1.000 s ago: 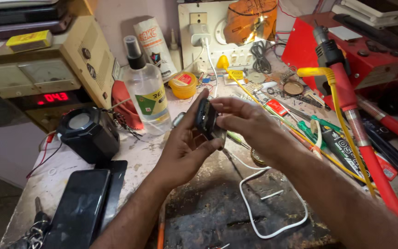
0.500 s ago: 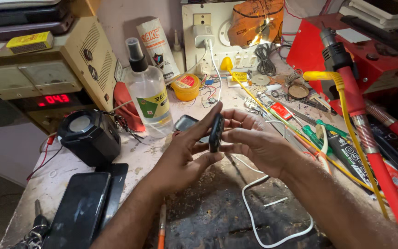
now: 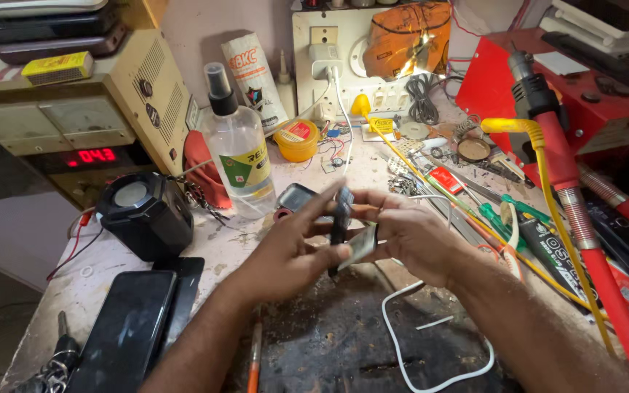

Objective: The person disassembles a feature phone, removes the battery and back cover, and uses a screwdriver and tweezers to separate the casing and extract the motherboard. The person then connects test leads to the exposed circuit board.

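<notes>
Over the middle of the workbench both my hands hold a small black phone (image 3: 341,218) edge-on. My left hand (image 3: 285,251) pinches its lower part with thumb and fingers stretched up along it. My right hand (image 3: 413,236) grips it from the right. A thin grey flat piece (image 3: 362,246), seemingly a cover or battery, sticks out between my hands. A second small device (image 3: 296,196) lies on the bench just behind my left fingers.
A clear spray bottle (image 3: 239,149) and black speaker (image 3: 145,212) stand left. Two dark phones (image 3: 129,331) lie front left. A white cable (image 3: 409,342) loops in front. A red hot-air tool (image 3: 580,218), screwdrivers (image 3: 507,215) and yellow tin (image 3: 297,140) crowd right and back.
My hands have dropped slightly toward me with the phone still edge-on. The grey flat piece now shows between my hands, apart from the phone's body.
</notes>
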